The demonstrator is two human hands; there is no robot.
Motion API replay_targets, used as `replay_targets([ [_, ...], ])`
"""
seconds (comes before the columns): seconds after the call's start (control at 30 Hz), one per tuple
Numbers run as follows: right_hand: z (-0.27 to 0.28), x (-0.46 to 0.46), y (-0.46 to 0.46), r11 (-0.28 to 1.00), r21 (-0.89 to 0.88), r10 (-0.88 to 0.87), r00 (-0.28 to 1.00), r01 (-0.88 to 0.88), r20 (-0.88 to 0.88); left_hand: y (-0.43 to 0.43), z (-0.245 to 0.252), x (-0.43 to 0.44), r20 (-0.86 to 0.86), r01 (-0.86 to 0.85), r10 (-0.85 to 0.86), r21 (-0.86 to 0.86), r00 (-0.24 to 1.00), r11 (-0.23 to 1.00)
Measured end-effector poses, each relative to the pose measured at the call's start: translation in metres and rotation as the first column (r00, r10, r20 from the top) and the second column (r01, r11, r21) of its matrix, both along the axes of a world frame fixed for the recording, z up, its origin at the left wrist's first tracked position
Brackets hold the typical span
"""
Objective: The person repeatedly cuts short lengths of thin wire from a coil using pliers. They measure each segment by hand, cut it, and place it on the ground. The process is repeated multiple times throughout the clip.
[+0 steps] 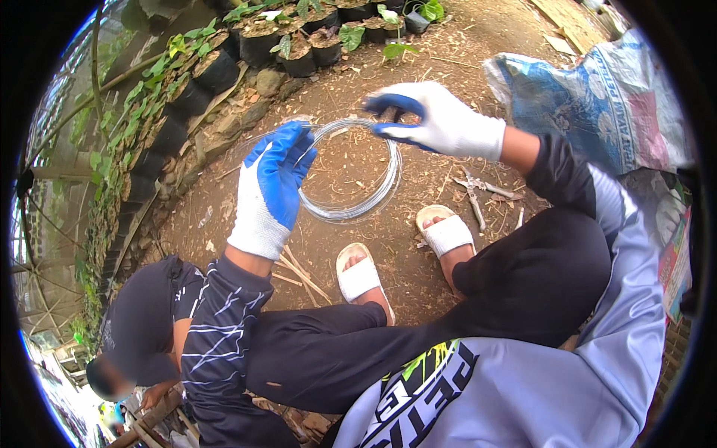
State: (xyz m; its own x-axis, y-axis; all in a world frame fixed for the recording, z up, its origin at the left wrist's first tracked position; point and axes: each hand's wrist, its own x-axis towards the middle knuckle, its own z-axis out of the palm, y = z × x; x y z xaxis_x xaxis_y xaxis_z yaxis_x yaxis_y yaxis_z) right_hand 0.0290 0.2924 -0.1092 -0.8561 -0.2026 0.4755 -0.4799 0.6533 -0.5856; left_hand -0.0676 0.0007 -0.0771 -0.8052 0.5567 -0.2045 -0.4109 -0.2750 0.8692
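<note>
A coil of thin metal wire (358, 213) lies on the bare soil before me. My left hand (280, 173), in a white knit glove with a blue coated palm, is raised at the coil's left edge; its fingertips are pinched together on a thin strand of wire. Over the coil's upper right edge is my right hand (434, 120), gloved the same way, its thumb and fingers apart with nothing seen between them. A pair of metal pliers or cutters (476, 193) rests on the ground to the right of the coil, its handles spread.
Black plant bags with seedlings (299, 56) stand along the top and left, edged by stones (269, 83). A blue and white woven sack (571, 106) lies at right. Thin sticks (302, 274) lie beside my sandalled feet. Another person in a dark cap (143, 319) is close at lower left.
</note>
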Motion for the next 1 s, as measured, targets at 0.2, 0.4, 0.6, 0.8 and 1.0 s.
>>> replay_targets([
  [0.2, 0.092, -0.031, -0.067, 0.941, 0.326, -0.066, 0.994, 0.091, -0.087, 0.005, 0.022, 0.006, -0.149, -0.003, 0.005, 0.011, 0.989, 1.0],
  [0.4, 0.082, -0.049, -0.083, 0.914, 0.386, -0.091, 0.99, 0.128, -0.111, -0.014, 0.047, 0.012, -0.38, -0.125, -0.078, -0.481, 0.922, 0.868],
  [0.6, 0.089, -0.067, -0.088, 0.899, 0.437, -0.023, 1.0, 0.027, -0.013, -0.029, 0.052, 0.0, -0.914, -0.559, -0.329, -0.405, 0.235, 0.724],
  [0.8, 0.099, -0.091, -0.1, 0.903, 0.404, 0.155, 0.988, -0.144, 0.006, -0.042, 0.051, -0.012, -0.584, -0.211, -0.184, -0.542, 0.79, 0.813],
  [1.0, 0.074, -0.145, -0.11, 0.925, 0.137, 0.344, 0.934, -0.354, 0.095, -0.063, 0.072, -0.034, -0.513, -0.209, -0.205, -0.636, 0.834, 0.743],
])
